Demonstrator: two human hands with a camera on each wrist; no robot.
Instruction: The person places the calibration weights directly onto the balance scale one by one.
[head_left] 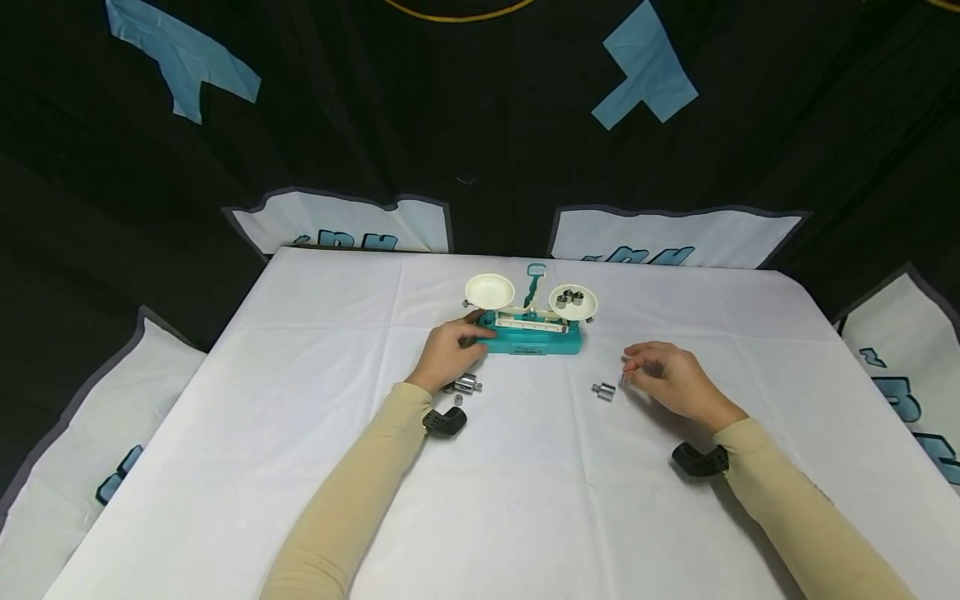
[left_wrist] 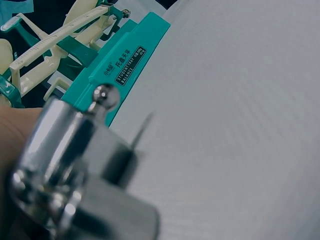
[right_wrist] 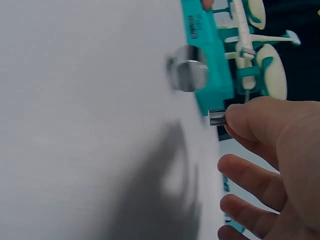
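A green tray balance (head_left: 525, 342) stands toward the far side of the table. My left hand (head_left: 444, 354) holds the left end of its base between thumb and fingers. Between the thumb and a finger of my right hand (head_left: 671, 379), a small metal weight (right_wrist: 217, 118) is pinched, raised over the table to the right of the balance. Its other fingers are spread loosely. A larger metal weight (head_left: 604, 391) sits just left of that hand. The cream left pan (head_left: 490, 292) holds nothing; several small metal weights (head_left: 567, 297) lie in the right pan (head_left: 590, 310).
Shiny knobbed weights (head_left: 467, 383) stand beside the left wrist, partly hidden by it, with a smaller weight (head_left: 458, 400) just in front. A white cloth (head_left: 510, 508) covers the table. Dark curtain (head_left: 495, 125) hangs behind the far edge.
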